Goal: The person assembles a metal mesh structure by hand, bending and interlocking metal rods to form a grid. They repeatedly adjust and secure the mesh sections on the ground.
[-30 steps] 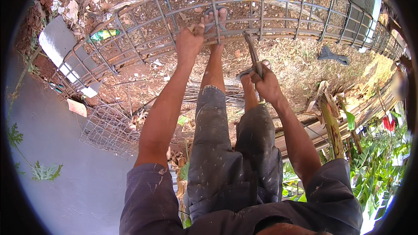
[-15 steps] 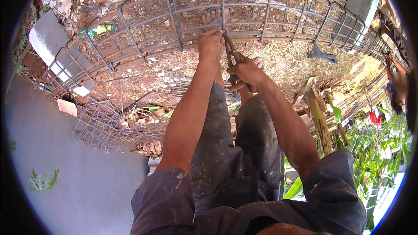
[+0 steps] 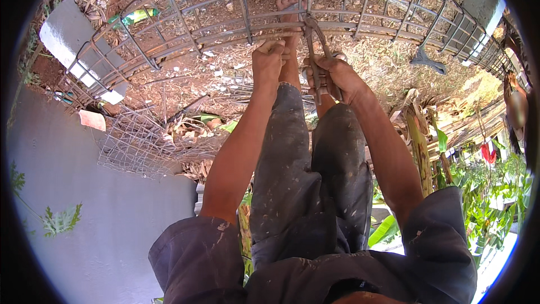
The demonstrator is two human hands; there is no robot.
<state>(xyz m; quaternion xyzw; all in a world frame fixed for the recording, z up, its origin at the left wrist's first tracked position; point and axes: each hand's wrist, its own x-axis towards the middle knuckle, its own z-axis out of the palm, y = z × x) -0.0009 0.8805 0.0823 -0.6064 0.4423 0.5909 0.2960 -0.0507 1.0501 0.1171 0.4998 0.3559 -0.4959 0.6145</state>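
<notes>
A long cage of steel reinforcing bars (image 3: 243,5) with rectangular stirrups stretches across in front of me. My right hand (image 3: 336,76) is wrapped round the handles of rusty pincers (image 3: 309,36), whose jaws point up at a lower bar of the cage, beside a stirrup. The handles stand slightly apart. Just left of the pincers, my left hand (image 3: 269,60) is closed in a pinch, a little below the lowest bars. Whatever its fingers hold, if anything, is too small to make out. One bare foot (image 3: 292,1) shows behind the cage bars.
Grey blocks with white faces stand by the cage at left (image 3: 79,36) and right (image 3: 478,8). Wire mesh (image 3: 138,143) lies beside a grey surface (image 3: 101,202). A dark cloth (image 3: 430,61), a green bottle (image 3: 138,17) and dry leaves litter the ground. Another person (image 3: 514,104) is at far right.
My left hand has come off the cage bars and dropped slightly toward me. My right hand has shifted right, with the pincers' jaws now plainly seen at the bar. My view has moved a little.
</notes>
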